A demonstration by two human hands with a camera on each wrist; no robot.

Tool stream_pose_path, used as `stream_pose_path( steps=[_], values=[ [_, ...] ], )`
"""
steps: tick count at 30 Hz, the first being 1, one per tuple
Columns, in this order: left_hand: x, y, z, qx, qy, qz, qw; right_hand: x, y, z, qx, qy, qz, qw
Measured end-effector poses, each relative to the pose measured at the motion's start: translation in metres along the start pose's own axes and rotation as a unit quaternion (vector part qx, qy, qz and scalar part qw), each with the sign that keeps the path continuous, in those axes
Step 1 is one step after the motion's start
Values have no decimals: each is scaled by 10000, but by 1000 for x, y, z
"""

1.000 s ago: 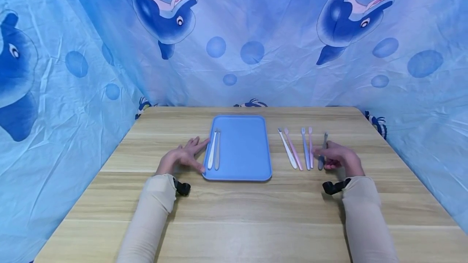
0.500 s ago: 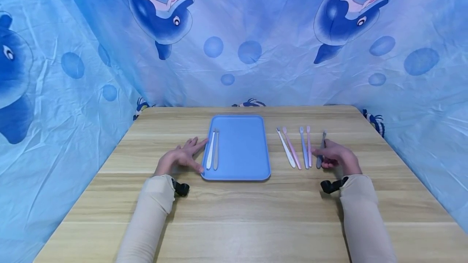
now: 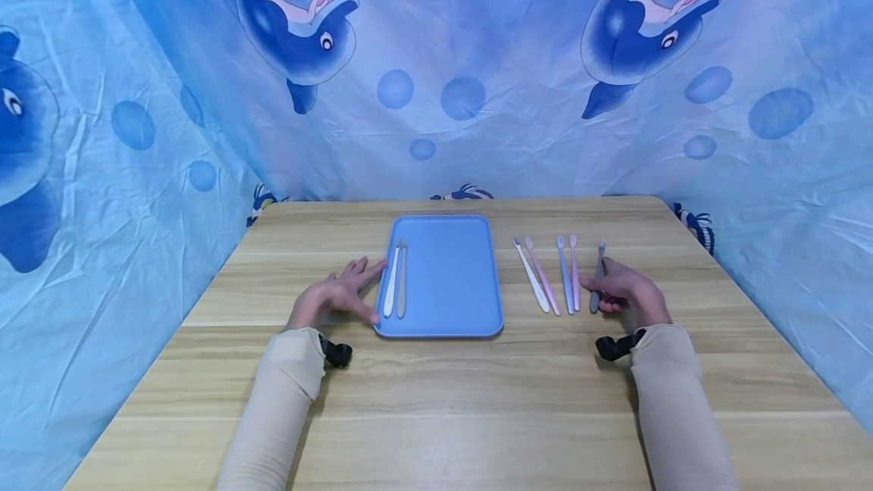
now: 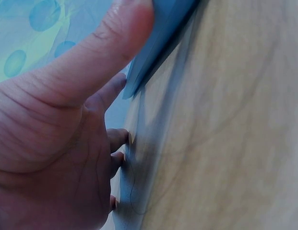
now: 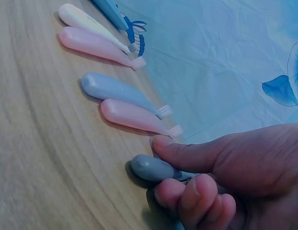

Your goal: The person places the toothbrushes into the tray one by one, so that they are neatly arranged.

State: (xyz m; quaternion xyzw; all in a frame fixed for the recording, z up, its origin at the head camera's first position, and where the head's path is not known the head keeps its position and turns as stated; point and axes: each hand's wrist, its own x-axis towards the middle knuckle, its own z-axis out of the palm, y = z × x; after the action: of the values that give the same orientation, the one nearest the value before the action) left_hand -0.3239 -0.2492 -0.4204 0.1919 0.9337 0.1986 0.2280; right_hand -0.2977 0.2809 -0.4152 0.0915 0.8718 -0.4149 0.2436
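My left hand [image 3: 337, 295] is spread at the left edge of the blue tray [image 3: 453, 279], with thumb and forefinger touching its rim; the left wrist view shows the straight thumb [image 4: 115, 43] against it. On the tray lie a white toothbrush [image 3: 392, 286] and a greyish one, side by side. My right hand [image 3: 630, 290] holds a dark grey toothbrush [image 5: 156, 167] between thumb and curled fingers, low at the table. To its left lie a pink toothbrush [image 3: 575, 279], a blue toothbrush [image 3: 565, 279], another pink toothbrush [image 3: 543, 279] and a white toothbrush [image 3: 532, 279].
The wooden table [image 3: 436, 415] carries everything. A blue curtain [image 3: 436, 36] printed with dolphins hangs behind it and along both sides. Each wrist wears a black camera mount [image 3: 337, 354].
The view has shifted slightly, moving the whole scene a little left. Both hands, the tray and the toothbrushes keep nearly the same positions relative to one another.
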Motion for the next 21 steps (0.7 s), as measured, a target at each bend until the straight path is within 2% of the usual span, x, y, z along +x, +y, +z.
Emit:
stream_pose_path(
  steps=[9,16,21],
  values=[
    [-3,-3,-1,-29,-38,8,10000,6,2,0,6,20,-210,9998],
    [-2,-2,-1,-126,-55,-60,9999,9,7,-1,-108,123,-676,9976],
    [-1,1,-2,-211,-44,-72,9997,6,7,-5,-133,238,-712,9971]
  ],
)
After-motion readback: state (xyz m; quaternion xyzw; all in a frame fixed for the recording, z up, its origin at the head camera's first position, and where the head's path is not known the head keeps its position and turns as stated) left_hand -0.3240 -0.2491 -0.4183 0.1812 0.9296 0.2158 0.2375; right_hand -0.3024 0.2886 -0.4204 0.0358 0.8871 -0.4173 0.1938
